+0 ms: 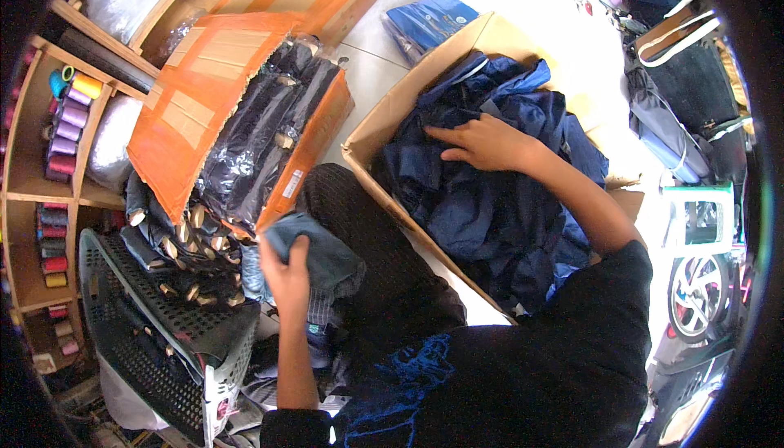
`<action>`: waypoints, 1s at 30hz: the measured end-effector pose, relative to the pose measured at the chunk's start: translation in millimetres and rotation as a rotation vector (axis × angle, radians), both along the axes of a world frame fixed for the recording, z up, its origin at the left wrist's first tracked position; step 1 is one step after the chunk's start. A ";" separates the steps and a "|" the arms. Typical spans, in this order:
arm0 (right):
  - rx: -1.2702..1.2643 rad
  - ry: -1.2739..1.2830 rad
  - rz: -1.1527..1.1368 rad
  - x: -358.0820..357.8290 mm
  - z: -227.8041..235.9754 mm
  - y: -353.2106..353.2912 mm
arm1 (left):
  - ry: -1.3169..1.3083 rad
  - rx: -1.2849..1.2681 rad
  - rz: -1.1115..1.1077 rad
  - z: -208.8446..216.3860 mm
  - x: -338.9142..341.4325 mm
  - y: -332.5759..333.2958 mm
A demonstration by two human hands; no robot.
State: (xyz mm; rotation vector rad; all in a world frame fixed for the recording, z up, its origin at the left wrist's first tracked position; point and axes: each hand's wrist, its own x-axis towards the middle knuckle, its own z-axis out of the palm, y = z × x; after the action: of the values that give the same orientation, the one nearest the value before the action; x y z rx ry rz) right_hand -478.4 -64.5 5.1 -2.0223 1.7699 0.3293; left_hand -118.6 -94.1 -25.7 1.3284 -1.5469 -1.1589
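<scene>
My left hand is closed on a folded piece of blue-grey fabric, with the thumb on top; the cloth hangs over my knee. My right hand reaches over an open cardboard box at the right. Its index finger and thumb are stretched out and touch or hover just above the dark navy fabric heaped in the box. Nothing shows in that hand. Whether the navy heap is several garments or loose cloth is hard to tell.
Left of my leg stands an orange-taped carton with plastic-wrapped dark rolls. A dark perforated plastic basket lies nearby. Wooden shelves hold thread spools. A blue plastic-wrapped pack lies beyond the box; a wheel stands far right.
</scene>
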 end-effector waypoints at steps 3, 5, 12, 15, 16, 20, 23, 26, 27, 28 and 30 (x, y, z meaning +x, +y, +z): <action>-0.016 0.211 0.090 -4.1 -6.8 29.3 | -0.278 -0.258 -0.034 -26.9 -9.9 3.9; -0.046 0.155 0.140 -5.4 -7.6 33.6 | -0.299 -0.604 0.032 -2.7 -30.5 -1.6; -0.477 0.047 0.375 -17.6 -33.6 -5.6 | -0.303 -0.767 -0.799 74.9 -147.1 -10.4; -0.184 0.298 0.016 -23.5 -40.7 -8.3 | -0.670 -0.692 -0.953 53.7 -159.4 -12.5; -0.230 0.341 -0.051 -28.0 -53.6 -10.7 | -0.645 -0.677 -0.908 49.1 -159.1 -12.7; -0.264 0.335 -0.216 -28.0 -90.2 -15.7 | -0.613 -0.610 -0.868 47.9 -148.7 -7.4; -0.311 0.134 -0.085 -19.9 -85.1 -26.0 | -0.524 -0.640 -0.819 47.0 -145.8 -5.3; -0.504 -0.047 0.024 -38.6 -98.3 -27.5 | -0.488 -0.633 -0.800 48.7 -148.7 -5.0; -0.460 -0.120 -0.026 -35.4 -76.7 -27.2 | -0.447 -0.633 -0.761 47.9 -148.3 -6.2; -0.481 -0.167 0.001 -34.6 -58.0 -24.4 | -0.405 -0.633 -0.725 46.1 -148.6 -7.2; -0.515 -0.254 0.048 -38.3 -23.1 -13.1 | -0.317 -0.595 -0.646 48.2 -152.9 -7.0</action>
State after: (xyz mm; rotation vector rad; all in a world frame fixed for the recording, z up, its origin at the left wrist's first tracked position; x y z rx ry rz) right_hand -516.7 -77.7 -18.0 -2.3199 1.7689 -0.3983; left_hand -271.5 -101.1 22.5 0.6361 -2.4239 -0.7398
